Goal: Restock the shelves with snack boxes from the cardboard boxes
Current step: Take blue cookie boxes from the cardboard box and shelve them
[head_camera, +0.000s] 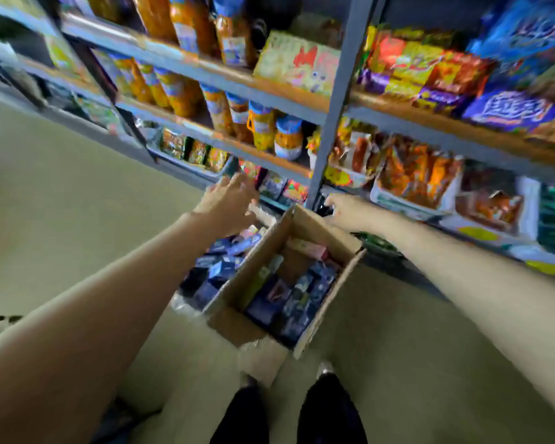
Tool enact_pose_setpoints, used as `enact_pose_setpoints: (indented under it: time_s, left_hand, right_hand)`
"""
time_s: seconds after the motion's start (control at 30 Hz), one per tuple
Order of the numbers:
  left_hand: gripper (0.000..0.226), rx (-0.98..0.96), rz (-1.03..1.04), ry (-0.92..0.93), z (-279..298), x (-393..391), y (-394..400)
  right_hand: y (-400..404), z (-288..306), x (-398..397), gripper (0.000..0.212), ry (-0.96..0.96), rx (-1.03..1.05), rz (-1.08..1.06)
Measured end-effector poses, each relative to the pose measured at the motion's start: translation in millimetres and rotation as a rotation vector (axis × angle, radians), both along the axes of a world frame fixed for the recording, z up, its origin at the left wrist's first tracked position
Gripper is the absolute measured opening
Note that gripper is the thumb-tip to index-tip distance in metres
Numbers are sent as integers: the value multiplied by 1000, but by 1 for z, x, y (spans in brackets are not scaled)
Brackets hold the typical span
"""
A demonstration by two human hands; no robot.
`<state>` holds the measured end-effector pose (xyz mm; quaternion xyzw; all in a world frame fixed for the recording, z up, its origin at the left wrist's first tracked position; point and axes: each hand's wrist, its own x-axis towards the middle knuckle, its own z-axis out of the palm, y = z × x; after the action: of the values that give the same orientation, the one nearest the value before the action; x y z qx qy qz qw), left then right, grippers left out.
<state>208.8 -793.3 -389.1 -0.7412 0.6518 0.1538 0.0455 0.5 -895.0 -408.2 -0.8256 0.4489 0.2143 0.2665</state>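
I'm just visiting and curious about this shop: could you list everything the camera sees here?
cardboard box: one, brown, open on the floor below the shelves
snack boxes: many, mostly dark blue, inside the cardboard box and heaped left of it
shelves: grey metal rack, several levels, across the top
bottles: many, orange, upper left shelves
snack packets: many, orange and red, right shelves
floor: beige
left hand: one, fingers spread, reaching to the low shelf
right hand: one, at the shelf edge; grasp blurred

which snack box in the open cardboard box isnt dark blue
The pale pink snack box at the far end of the open brown cardboard box, nearest the shelves. The boxes nearer the camera are dark blue.
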Motion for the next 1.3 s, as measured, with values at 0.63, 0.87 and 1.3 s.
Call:
enact_pose_setpoints:
  time_s: [0.63,0.87,1.3]
  left_hand:
    - [38,548,-64,196,-540,-26,4]
    - [50,497,-105,248,-621,-41,-9]
    - [58,533,-100,255,-477,-85,-47]
  right_hand:
    - [18,-587,55,61,594,-34,465]
    - [-9,-675,37,63,722,-75,674]
    - [-17,-476,25,46,462,-172,527]
